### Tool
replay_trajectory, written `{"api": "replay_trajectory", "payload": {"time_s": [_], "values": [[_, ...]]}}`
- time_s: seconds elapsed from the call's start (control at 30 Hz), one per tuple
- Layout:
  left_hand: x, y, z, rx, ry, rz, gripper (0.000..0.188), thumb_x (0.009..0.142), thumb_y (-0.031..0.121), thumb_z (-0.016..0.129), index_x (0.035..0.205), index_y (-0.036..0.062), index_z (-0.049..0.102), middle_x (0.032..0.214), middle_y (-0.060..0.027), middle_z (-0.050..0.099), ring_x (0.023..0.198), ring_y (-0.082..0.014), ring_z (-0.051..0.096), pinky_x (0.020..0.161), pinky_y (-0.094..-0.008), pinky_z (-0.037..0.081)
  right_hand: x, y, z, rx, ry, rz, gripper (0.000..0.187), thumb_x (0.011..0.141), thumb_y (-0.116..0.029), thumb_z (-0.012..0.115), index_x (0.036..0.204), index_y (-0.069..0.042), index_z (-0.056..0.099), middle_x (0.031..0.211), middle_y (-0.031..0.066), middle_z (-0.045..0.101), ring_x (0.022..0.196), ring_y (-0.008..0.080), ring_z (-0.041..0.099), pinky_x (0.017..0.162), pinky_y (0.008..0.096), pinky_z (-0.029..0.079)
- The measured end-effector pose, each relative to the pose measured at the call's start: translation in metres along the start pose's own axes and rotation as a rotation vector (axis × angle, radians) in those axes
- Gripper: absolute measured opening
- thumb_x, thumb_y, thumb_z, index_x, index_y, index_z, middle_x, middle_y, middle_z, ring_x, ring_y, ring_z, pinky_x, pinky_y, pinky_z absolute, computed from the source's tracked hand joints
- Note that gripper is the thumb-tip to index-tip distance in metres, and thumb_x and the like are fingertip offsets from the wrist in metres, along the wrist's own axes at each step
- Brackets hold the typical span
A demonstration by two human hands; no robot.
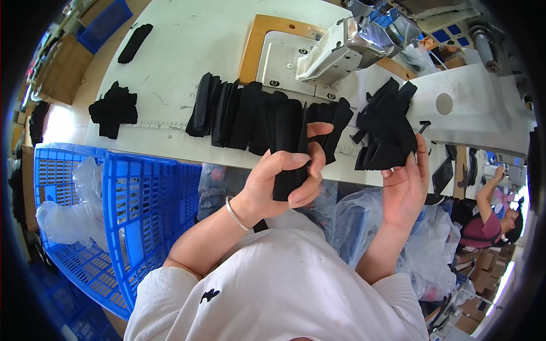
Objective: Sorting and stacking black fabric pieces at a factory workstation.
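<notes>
A small stack of folded black fabric pieces [289, 125] stands upright in my left hand [290, 173], its thumb and fingers wrapped round the lower part. Just behind it, a row of similar black fabric pieces [242, 116] lies along the near edge of the white sewing table [176, 51]. To the right, my right hand [406, 184] has its palm turned up and its fingertips closed on the near edge of a loose heap of black fabric pieces [389, 128]. Some of those fingertips are hidden by the cloth.
A sewing machine [347, 48] stands behind the row, its white body [469, 108] reaching right. More black pieces [115, 109] lie at the table's left. A blue plastic crate [142, 221] holding clear bags is at my left; another person [483, 227] sits far right.
</notes>
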State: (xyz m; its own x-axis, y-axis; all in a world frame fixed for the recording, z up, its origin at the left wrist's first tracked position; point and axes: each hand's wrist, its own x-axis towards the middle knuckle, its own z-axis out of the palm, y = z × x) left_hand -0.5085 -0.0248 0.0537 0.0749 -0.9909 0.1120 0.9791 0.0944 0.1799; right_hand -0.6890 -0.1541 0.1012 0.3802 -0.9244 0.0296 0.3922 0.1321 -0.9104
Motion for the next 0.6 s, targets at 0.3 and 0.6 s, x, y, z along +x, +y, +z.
{"api": "replay_trajectory", "payload": {"time_s": [0.3,0.6], "values": [[-0.003,-0.01,0.019,1.388,0.499,0.129,0.052,0.082,0.02,0.071,0.123,-0.0019,0.046,0.084,-0.0039,0.062,0.071,-0.0087,0.056,0.064,-0.0259,0.048,-0.001,-0.022,-0.024,-0.515,-0.412,-0.141,0.029,0.085,-0.004,0.058,0.112,0.004,0.054,0.099,0.0101,0.059,0.088,0.0167,0.059,0.077,0.0292,0.047],[-0.008,-0.014,0.016,0.986,0.275,-0.055,0.056,0.103,0.043,0.032,0.144,0.0053,0.027,0.099,-0.0028,0.048,0.079,-0.0092,0.044,0.073,-0.0222,0.039,0.003,-0.027,-0.014,-0.63,-0.745,0.058,0.023,0.08,-0.006,0.062,0.102,0.002,0.063,0.097,0.0084,0.062,0.089,0.0174,0.058,0.079,0.0285,0.045]]}}
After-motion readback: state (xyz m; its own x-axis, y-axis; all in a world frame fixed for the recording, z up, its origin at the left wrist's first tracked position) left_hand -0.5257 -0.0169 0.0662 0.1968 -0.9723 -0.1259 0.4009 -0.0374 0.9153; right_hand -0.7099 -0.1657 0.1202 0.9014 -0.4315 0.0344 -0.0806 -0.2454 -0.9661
